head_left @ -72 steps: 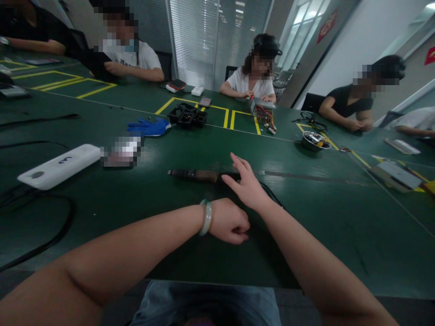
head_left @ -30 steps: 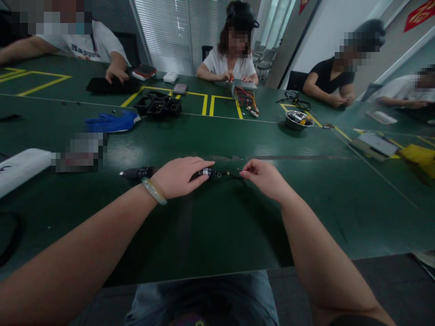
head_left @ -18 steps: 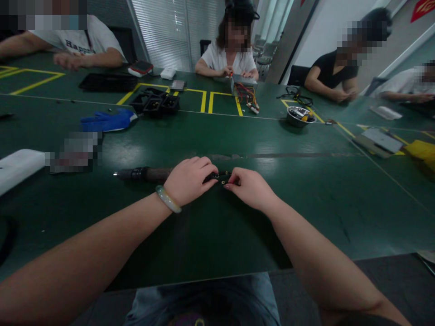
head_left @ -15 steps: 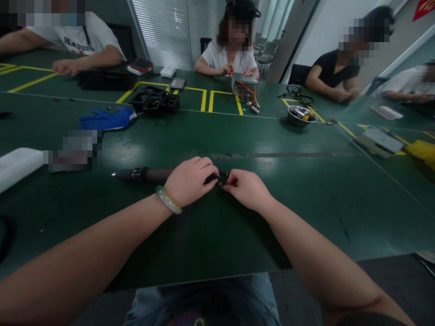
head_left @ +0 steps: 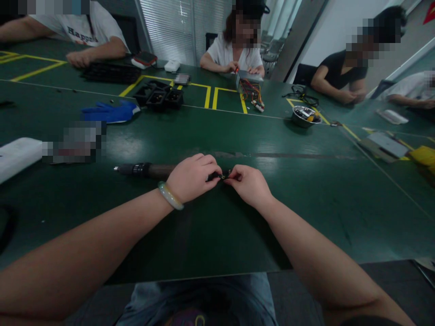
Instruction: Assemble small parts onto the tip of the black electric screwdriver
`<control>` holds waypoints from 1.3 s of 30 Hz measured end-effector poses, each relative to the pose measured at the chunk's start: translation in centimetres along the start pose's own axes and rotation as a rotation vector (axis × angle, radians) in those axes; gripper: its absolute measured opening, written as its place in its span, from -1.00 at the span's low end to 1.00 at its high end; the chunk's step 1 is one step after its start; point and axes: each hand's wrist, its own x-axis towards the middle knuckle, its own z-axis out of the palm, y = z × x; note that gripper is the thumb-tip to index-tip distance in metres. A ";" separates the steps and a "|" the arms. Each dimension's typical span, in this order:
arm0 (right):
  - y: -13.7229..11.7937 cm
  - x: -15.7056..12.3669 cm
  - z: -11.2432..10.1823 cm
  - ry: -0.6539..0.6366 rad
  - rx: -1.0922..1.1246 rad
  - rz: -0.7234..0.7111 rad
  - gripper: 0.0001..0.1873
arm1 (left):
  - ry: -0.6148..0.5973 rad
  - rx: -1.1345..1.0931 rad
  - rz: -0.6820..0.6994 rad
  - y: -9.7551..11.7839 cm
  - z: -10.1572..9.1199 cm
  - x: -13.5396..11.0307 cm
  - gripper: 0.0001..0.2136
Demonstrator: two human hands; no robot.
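The smooth green desk (head_left: 326, 181) spreads open to its straight near edge; the left grip (head_left: 193, 178) curls around the rear of the dark cylindrical tool (head_left: 146, 170), the right grip (head_left: 251, 184) pinching a small dark piece (head_left: 229, 172).

Dim, cool light. Soft glare patches on table (head_left: 217, 131) beyond left hand (head_left: 193, 179) and right hand (head_left: 252, 186); dark shadow lies on the near side of both. Wide-angle stretch toward frame edges; mosaic blocks beyond hands; detail between them soft.
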 end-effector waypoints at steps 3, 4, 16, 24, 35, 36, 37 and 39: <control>-0.1 0.0 0.0 0.007 0.010 -0.022 -0.89 | -0.005 -0.004 0.010 -0.1 0.0 0.0 -0.83; -0.2 0.0 0.0 0.014 0.014 -0.030 -0.89 | -0.003 -0.006 0.011 -0.1 0.0 0.0 -0.83; -0.3 0.1 0.6 0.078 0.026 0.017 -0.87 | 0.016 -0.048 0.009 -0.3 0.2 0.0 -0.83; -0.1 0.3 0.4 -0.009 0.061 0.061 -0.82 | 0.004 0.015 0.046 -0.2 0.1 0.1 -0.82; -0.7 0.0 0.4 -0.039 0.049 0.068 -0.83 | -0.009 0.033 0.045 0.3 0.3 0.0 -0.86; -0.8 0.0 0.3 -0.049 0.047 0.061 -0.84 | -0.015 0.032 0.046 0.3 0.3 0.0 -0.87; -0.8 -0.1 0.3 -0.060 0.048 0.055 -0.85 | -0.018 0.032 0.046 0.4 0.3 0.0 -0.87; -0.9 -0.1 0.1 -0.081 0.052 0.036 -0.87 | -0.022 0.032 0.048 0.4 0.3 0.0 -0.87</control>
